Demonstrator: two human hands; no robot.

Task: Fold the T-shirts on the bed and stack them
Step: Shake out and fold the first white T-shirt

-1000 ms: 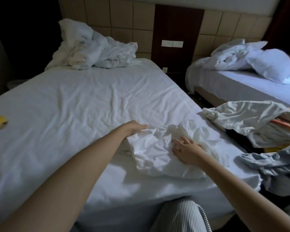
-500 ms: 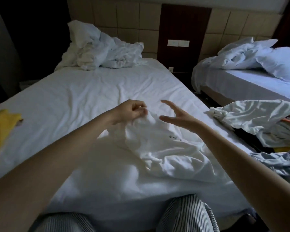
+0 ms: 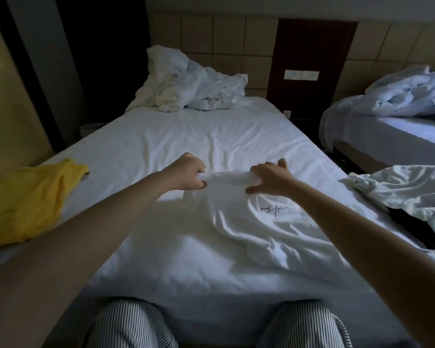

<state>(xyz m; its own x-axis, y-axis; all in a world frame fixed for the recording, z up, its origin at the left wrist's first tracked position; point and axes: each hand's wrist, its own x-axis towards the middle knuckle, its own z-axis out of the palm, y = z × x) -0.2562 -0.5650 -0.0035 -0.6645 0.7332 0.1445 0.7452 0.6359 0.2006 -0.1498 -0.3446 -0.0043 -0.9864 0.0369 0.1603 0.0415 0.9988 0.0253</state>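
Bed [image 3: 161, 136] — left hand [image 3: 186, 173] and right hand [image 3: 269, 179] fingers pinch white T-shirt [image 3: 236, 222].

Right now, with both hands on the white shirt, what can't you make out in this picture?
- Head view: the dark script on the white T-shirt is too small to read.
- Head view: the yellow garment is cut off by the left edge.
- Head view: the pale garment runs past the right edge.
- Head view: the shirt's collar and sleeves are lost in folds, partly behind the left hand and right hand.
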